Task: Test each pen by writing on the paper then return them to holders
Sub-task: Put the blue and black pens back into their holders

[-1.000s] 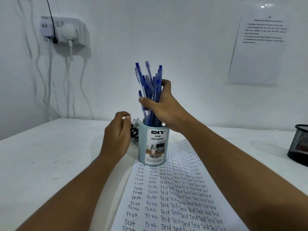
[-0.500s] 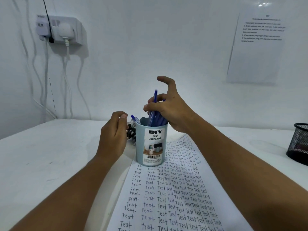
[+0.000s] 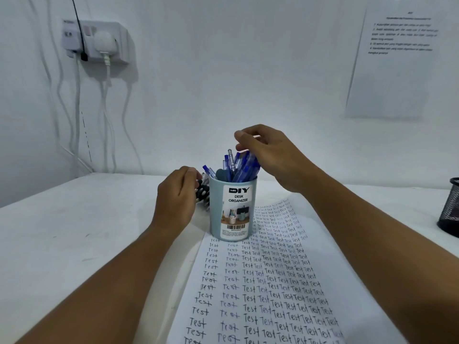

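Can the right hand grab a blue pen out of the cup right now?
Probably yes. The right hand hovers just above the blue pens, which stick up out of the open cup. Nothing covers them, and the left hand is off to the side.

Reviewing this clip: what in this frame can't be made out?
- Head view: the dark pens behind the blue holder are mostly hidden by the left hand.
- Black mesh holder: cut by the right edge.
- Wall notice: text too small.
- Right hand: fingertips blurred; grip on blue pens unclear.
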`<state>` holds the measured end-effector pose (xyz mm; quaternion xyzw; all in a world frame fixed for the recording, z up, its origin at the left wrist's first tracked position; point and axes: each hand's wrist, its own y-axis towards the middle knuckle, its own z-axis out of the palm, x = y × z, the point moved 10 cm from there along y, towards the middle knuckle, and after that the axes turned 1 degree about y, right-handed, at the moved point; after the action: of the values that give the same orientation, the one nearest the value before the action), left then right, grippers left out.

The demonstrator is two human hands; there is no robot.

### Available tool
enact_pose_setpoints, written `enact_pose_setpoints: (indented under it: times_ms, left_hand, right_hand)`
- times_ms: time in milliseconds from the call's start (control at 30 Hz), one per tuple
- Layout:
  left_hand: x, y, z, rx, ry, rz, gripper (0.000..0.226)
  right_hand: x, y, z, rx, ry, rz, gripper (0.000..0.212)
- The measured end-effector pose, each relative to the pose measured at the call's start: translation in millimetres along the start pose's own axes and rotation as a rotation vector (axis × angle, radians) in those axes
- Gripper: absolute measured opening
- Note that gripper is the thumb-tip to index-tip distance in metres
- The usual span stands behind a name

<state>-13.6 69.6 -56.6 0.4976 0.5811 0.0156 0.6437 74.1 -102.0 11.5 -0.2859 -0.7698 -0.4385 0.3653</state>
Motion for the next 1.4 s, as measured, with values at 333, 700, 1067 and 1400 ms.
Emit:
enact_pose_setpoints:
  times_ms: [333,700,1067,1400]
  left_hand:
    - [6.7,1.9,-2.2,-0.005,0.140,0.003,0.014]
    - [-0.4,-3.0,1.4,0.025,-0.094,-0.005,0.023]
    - [2.5,-3.9,11.7,0.093,-0.056,0.074,0.025]
    - [-8.4,-11.3,26.1,0.199,-0.161,0.045,0.027]
  right_hand:
    - [-43.3,-19.4,-41.0,-0.004,-0.248,0.058,0.034]
    - [-98.0,-50.1,-127.8,-0.194,-0.551,0.224,0.027]
    - [-111.5,-113.1,-260.7,-0.627,-1.181,0.534,0.048]
    - [-118.1,-121.2,-270.0,-0.684,-1.228,0.557,0.041]
